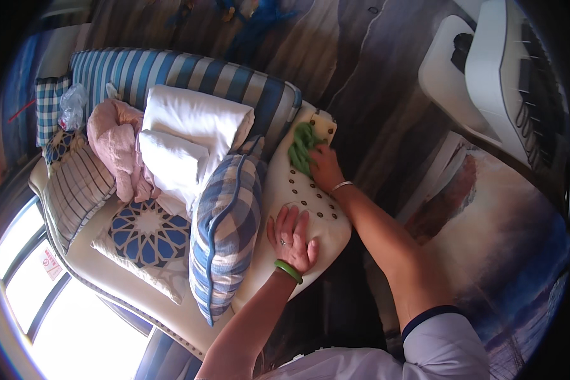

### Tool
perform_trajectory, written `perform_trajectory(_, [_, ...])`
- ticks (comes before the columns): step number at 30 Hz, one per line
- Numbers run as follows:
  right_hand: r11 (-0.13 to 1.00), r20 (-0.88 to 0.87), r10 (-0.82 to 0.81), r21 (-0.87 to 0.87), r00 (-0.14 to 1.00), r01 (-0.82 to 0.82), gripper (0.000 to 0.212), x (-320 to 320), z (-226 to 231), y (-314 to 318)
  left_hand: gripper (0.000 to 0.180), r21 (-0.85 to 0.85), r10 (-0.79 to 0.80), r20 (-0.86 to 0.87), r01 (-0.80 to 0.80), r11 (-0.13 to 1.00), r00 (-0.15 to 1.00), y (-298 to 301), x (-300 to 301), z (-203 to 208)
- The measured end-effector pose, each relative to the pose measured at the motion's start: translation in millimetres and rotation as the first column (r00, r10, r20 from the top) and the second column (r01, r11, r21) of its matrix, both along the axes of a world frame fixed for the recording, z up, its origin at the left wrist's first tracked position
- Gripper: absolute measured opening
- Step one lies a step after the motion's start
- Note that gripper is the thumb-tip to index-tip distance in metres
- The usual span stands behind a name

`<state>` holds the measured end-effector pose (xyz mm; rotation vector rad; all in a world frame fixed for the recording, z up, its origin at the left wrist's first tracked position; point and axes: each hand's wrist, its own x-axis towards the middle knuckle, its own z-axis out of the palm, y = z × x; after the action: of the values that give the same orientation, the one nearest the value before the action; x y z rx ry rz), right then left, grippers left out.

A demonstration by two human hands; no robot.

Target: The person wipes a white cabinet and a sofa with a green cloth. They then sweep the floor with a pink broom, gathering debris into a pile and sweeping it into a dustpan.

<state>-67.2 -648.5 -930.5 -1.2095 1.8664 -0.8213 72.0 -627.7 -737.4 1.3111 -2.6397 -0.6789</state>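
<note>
My right hand [325,168] is closed on a crumpled green cloth [303,147], pressed against the far front end of a cream sofa armrest [328,233] with rows of dark studs. A thin silver bangle circles that wrist. My left hand [291,240] lies on the nearer part of the same armrest, fingers apart and holding nothing. It wears a ring and a green bangle. Just left of it, a blue-and-white checked cushion [227,231] leans against the inside of the armrest.
Folded white bedding [193,114], a pink plush item [117,142] and a blue-patterned cushion [149,234] lie on the striped seat [190,66]. A striped cushion [77,190] leans beyond them. White furniture [494,69] stands at the far right, and a bright window [88,323] lies left.
</note>
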Motion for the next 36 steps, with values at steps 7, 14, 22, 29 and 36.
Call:
perform_trajectory(7, [0.959,0.241,0.28,-0.031,0.929,-0.28,0.019,-38.6,160.8,37.3,0.045,-0.024,-0.021,-0.032,0.02,1.0,0.999,0.4,2.1,-1.8])
perform_trajectory(14, [0.978,-0.12,0.208,0.024,0.971,-0.207,0.03,-2.1,44.9,-12.3,0.047,0.007,-0.004,-0.011,0.004,1.0,1.0,-1.0,-1.0,1.7])
perform_trajectory(22, [0.779,-0.191,0.363,0.6,0.912,-0.184,0.025,-90.6,-119.3,-96.0,0.045,0.023,0.014,-0.037,-0.013,1.0,0.999,0.2,0.4,-8.4])
perform_trajectory(29, [0.991,-0.135,0.129,0.04,0.982,-0.125,0.023,-77.6,-43.5,-90.2,0.046,0.043,0.08,0.049,-0.082,0.996,0.996,9.3,1.9,-9.6])
perform_trajectory(36, [0.864,0.112,0.412,0.269,0.904,-0.426,0.026,-92.9,-188.8,-153.9,0.041,0.046,-0.015,0.187,0.006,0.999,0.982,-2.3,-2.6,-6.0])
